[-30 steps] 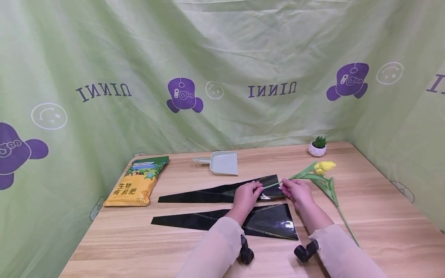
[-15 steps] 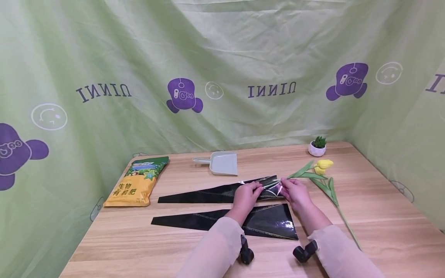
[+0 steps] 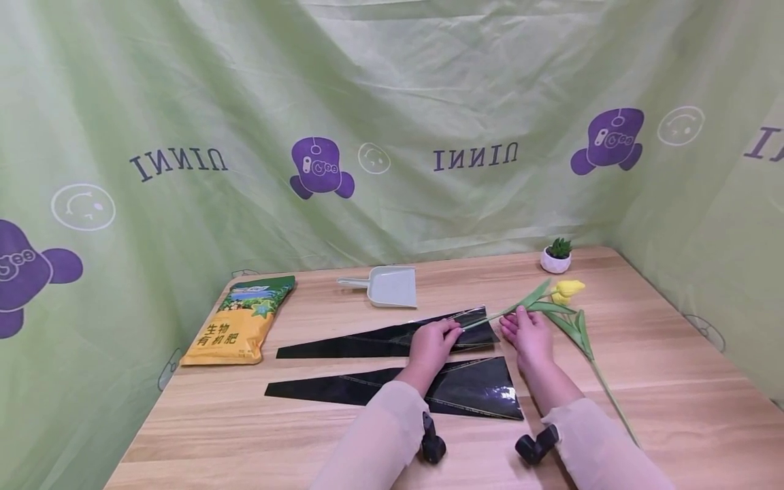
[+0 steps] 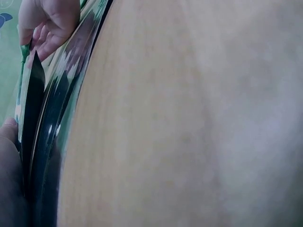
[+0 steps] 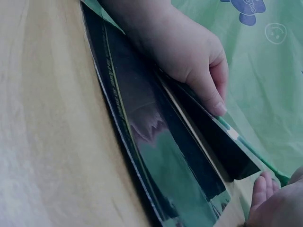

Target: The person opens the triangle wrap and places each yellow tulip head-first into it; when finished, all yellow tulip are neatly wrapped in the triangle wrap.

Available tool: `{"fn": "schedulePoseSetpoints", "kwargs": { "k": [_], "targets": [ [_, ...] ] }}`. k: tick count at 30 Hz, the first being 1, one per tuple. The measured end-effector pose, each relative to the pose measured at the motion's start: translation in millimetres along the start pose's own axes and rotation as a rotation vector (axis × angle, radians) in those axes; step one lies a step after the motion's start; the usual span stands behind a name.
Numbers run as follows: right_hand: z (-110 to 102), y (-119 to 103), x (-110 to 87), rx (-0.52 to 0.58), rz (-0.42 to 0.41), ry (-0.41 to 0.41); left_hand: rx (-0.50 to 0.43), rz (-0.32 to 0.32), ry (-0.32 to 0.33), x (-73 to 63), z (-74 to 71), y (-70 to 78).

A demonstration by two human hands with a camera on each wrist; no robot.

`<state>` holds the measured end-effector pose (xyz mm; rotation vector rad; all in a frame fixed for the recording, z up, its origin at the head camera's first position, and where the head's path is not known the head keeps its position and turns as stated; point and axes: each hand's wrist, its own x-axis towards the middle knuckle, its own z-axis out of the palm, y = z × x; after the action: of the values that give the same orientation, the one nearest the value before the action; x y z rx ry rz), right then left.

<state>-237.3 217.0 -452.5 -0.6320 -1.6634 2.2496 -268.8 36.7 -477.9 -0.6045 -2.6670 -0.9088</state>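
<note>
A yellow artificial tulip (image 3: 569, 288) with green leaves lies slantwise over the wide end of the upper black flower sleeve (image 3: 367, 344). My left hand (image 3: 431, 344) pinches its stem low down, over the sleeve; the left thumb is on the stem in the right wrist view. Whether those fingers also grip the film is hidden. My right hand (image 3: 530, 337) holds the stem near the leaves, just past the sleeve's wide end, with thumb and curled fingers at the stem in the left wrist view. The sleeve's wide end stands partly raised, its folded edge (image 5: 227, 146) showing.
A second black sleeve (image 3: 478, 388) lies flat in front. Another tulip's stem (image 3: 612, 395) extends right of my right hand. A yellow-green fertilizer bag (image 3: 235, 323), a pale dustpan (image 3: 392, 287) and a white-potted succulent (image 3: 556, 257) stand further back on the wooden table (image 3: 202, 422).
My right hand has left the sleeve's wide end and moved slightly right and up, onto the tulip stem near the leaves. The left hand stays at the stem's lower part.
</note>
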Motion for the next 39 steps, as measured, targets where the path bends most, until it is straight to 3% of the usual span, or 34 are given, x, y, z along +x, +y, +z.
{"fn": "schedulePoseSetpoints", "kwargs": {
  "k": [8, 12, 19, 30, 39],
  "targets": [
    [-10.1, -5.8, 8.9, 0.097, 0.014, 0.112, 0.031, 0.014, -0.006, 0.7, -0.7, -1.0],
    [-13.2, -7.7, 12.0, 0.135, 0.033, 0.105, 0.030, 0.011, -0.012, 1.0, -1.0, -0.6],
    [-12.4, -7.2, 11.4, 0.109, 0.033, 0.098, 0.012, -0.009, -0.019, 0.6, -0.3, -0.7],
    [-6.0, -1.0, 8.4, 0.049, 0.020, 0.064, 0.028, 0.029, 0.031, -1.0, 1.7, -1.3],
    [-0.1, 3.3, 5.2, 0.039, 0.002, 0.031, 0.018, 0.023, 0.053, -2.0, 0.4, -0.1]
  ]
}}
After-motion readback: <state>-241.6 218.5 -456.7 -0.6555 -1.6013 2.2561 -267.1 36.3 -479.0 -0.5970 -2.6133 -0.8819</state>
